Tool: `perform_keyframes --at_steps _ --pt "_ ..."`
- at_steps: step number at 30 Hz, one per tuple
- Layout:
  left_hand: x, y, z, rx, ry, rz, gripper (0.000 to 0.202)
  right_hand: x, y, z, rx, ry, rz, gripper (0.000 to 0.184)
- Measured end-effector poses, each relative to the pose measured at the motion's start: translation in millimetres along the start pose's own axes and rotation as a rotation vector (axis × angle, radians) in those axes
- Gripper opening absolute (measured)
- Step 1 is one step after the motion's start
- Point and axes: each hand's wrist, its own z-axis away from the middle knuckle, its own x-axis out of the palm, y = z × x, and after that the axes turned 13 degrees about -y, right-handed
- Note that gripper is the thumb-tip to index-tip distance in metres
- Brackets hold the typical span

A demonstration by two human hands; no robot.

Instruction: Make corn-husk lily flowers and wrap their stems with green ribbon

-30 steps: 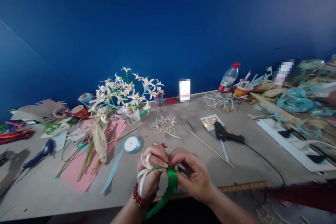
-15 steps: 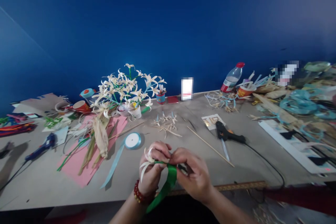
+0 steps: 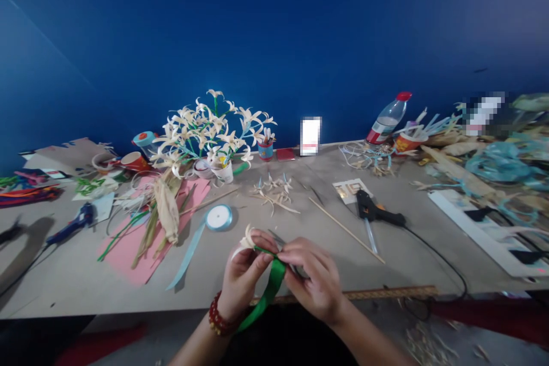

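Note:
Near the table's front edge, my left hand (image 3: 244,271) pinches the green stem of a cream-coloured handmade flower (image 3: 245,242); its curled petals stick out past the fingers on the left. My right hand (image 3: 315,274) is closed close beside it, thumb and fingertips pinching the green ribbon (image 3: 271,291) where it meets the stem. From there the ribbon hangs down in a loop below and between the hands, its lower end passing behind my left wrist. Part of the stem is hidden by the fingers. A red bead bracelet (image 3: 218,313) circles my left wrist.
A light-blue ribbon roll (image 3: 218,217) lies left of my hands. Right are a wooden stick (image 3: 345,229), a black glue gun (image 3: 380,211) with cord, and a white power strip (image 3: 476,231). Behind stand finished flowers (image 3: 214,131) and a bottle (image 3: 387,120); pink paper (image 3: 128,260) lies left.
The camera view has shifted slightly. My left hand has turned the flower so its head points more upward, and my right fingertips have moved along the ribbon at the stem.

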Motion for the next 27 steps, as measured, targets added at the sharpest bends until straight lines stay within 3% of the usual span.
perform_keyframes --at_steps 7,15,19,23,27 --pt "0.1 -0.8 7.0 -0.003 0.002 -0.062 0.015 8.4 -5.5 9.6 0.141 0.027 -0.088 0.020" --pt "-0.4 -5.3 11.5 -0.042 0.006 -0.106 0.016 9.9 -7.4 17.5 0.209 0.022 -0.150 0.017" --pt "-4.4 -7.6 14.7 -0.038 -0.015 -0.137 0.013 6.5 -9.4 19.4 0.360 -0.043 -0.369 0.017" --pt "-8.1 -8.2 16.3 -0.040 -0.063 -0.154 0.011 4.7 -9.8 19.9 0.564 -0.138 -0.646 0.006" --pt "-8.4 -8.3 17.8 -0.060 -0.082 -0.124 0.008 7.8 -8.9 21.2 0.631 -0.123 -0.704 0.008"
